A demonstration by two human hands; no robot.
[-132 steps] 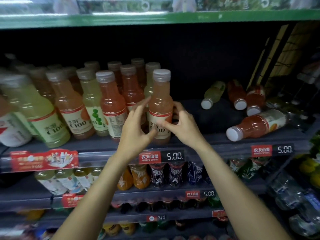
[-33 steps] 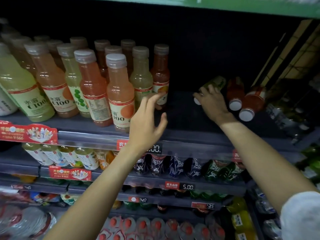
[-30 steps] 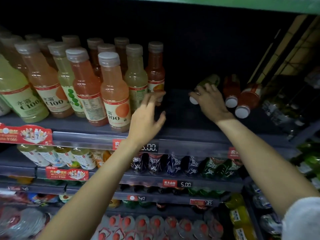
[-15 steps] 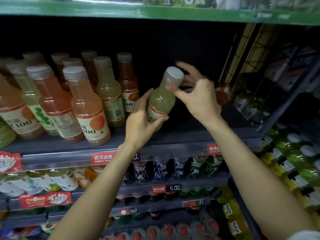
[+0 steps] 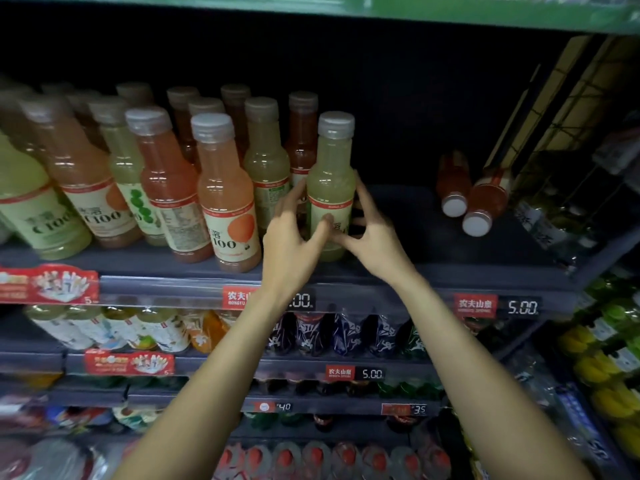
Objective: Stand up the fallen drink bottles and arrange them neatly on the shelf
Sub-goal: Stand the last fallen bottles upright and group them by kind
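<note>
A pale green drink bottle with a grey cap stands upright near the front of the dark shelf. My left hand grips its lower left side, thumb across the label. My right hand holds its lower right side, fingers behind it. To its left stand several upright orange and green bottles, the nearest an orange one. Two red-orange bottles lie on their sides at the back right, white caps toward me.
The shelf's wire side panel closes the right end, with more bottles beyond it. A price rail runs along the front edge. Lower shelves hold rows of other drinks. A green shelf board runs overhead.
The green bottle, held tilted in the air half a second ago, now stands upright on the shelf next to the orange row. Both hands came down to its lower body.
</note>
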